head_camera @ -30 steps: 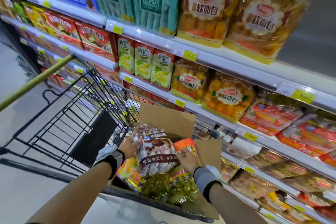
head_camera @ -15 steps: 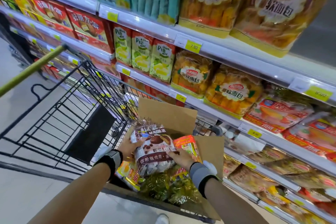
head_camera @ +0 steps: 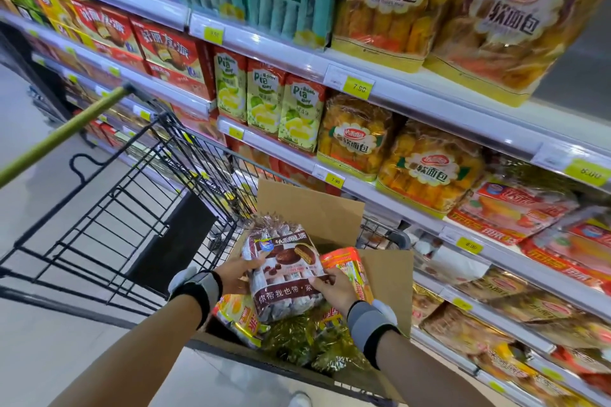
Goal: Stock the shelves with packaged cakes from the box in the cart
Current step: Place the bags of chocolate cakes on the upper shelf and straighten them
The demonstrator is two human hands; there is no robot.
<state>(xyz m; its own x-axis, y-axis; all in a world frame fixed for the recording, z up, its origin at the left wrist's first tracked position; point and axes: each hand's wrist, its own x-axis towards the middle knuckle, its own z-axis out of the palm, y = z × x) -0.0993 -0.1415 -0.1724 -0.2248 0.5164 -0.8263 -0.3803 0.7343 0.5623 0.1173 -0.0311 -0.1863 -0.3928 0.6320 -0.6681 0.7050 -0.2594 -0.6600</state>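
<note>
A brown bag of chocolate pie cakes (head_camera: 284,269) is held over the open cardboard box (head_camera: 310,205) in the black wire cart (head_camera: 132,195). My left hand (head_camera: 236,274) grips the bag's left edge. My right hand (head_camera: 332,287) grips its right lower edge. An orange pack (head_camera: 348,266) stands in the box just behind my right hand. Yellow packs (head_camera: 241,314) and green-gold packs (head_camera: 297,337) lie under the bag. Both wrists wear dark bands.
Shelves (head_camera: 413,92) full of packaged cakes and bread run along the right, with yellow price tags (head_camera: 358,87) on their rails. The cart's green handle (head_camera: 62,135) crosses the left side. Pale floor (head_camera: 29,129) lies to the left.
The brown bag has risen a little out of the box, with both hands holding its edges. The view has moved closer to the shelves.
</note>
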